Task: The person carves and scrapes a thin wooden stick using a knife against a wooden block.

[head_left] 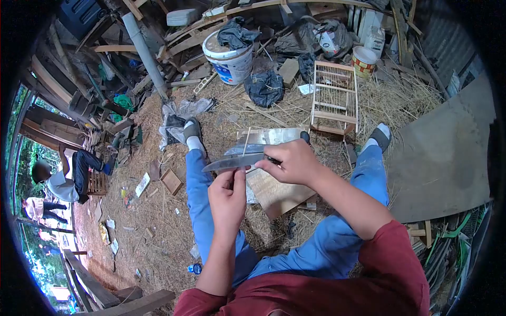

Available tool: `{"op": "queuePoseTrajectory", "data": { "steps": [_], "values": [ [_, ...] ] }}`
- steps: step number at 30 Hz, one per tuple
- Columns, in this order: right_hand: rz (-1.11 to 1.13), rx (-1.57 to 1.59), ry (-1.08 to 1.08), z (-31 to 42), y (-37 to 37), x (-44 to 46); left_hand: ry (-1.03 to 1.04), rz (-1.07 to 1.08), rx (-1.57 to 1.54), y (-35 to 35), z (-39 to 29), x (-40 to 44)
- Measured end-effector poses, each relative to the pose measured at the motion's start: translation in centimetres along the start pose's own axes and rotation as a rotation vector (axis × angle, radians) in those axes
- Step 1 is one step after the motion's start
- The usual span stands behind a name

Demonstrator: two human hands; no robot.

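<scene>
My right hand (289,164) is closed round the dark handle of a knife (226,163), its broad blade pointing left. With its fingertips, my left hand (229,197) pinches a thin pale stick (246,139) that stands up across the blade. Whether the blade's edge touches the stick I cannot tell. Beneath my hands lies a flat wooden board (276,195) on the ground between my legs. Just behind the knife is a bluish, blade-like piece (247,148), partly hidden. A small slatted wooden cage (334,100) sits beyond my right hand.
A white bucket (227,60) with a black bag on it and a smaller tub (365,60) stand at the back. A large flat sheet (443,158) lies at right. Straw and scraps cover the ground. Another person (63,184) sits at far left.
</scene>
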State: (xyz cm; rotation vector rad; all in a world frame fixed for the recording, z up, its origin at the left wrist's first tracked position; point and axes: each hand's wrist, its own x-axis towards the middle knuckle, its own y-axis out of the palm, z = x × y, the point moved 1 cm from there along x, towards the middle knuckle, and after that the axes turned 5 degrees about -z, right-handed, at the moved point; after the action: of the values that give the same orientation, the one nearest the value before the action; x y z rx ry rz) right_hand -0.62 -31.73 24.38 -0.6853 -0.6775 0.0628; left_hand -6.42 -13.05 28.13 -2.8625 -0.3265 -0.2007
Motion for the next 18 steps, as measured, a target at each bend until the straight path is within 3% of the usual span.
{"op": "queuePoseTrajectory", "data": {
  "steps": [5,12,14,18],
  "values": [
    [-0.007,-0.003,-0.079,0.5,-0.5,0.1,-0.050,0.021,0.143,-0.1,-0.4,-0.2],
    [-0.085,-0.075,-0.125,0.0,-2.2,0.6,0.023,-0.020,0.111,0.5,-0.5,-0.3],
    [-0.254,-0.006,0.336,-2.1,-2.9,1.5,0.119,-0.030,0.052,0.6,-1.3,-0.3],
    [-0.311,-0.063,0.387,-4.6,-4.5,1.6,0.041,0.044,0.124,0.1,-1.4,-1.0]
  ]
}}
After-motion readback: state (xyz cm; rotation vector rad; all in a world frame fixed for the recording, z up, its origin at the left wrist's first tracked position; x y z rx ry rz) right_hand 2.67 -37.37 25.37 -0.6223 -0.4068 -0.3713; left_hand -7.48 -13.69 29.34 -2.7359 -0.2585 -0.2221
